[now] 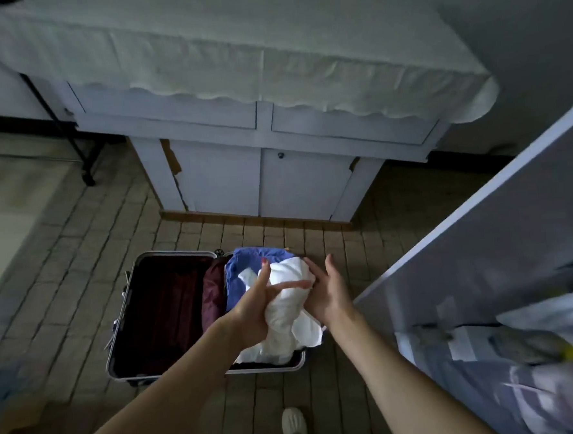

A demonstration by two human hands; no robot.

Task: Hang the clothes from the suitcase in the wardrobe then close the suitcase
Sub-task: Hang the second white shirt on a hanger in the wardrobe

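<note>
A bunched white garment (288, 304) is gripped by the left hand (255, 311), with the right hand (330, 293) flat against its 3 o'clock side, above the open suitcase (157, 325). Tiled floor (79, 249) spreads toward 9 o'clock; the wardrobe door (480, 231) edges in at 3 o'clock.

White garment (288, 304); blue garment (238, 270); maroon suitcase lining (169, 301), silver frame; white cabinet (259, 181); tan tiled floor (78, 236); red fingernail.

a home bedroom — white cloth-draped cabinet (240, 145), tiled floor (80, 263), open wardrobe door (481, 238).
</note>
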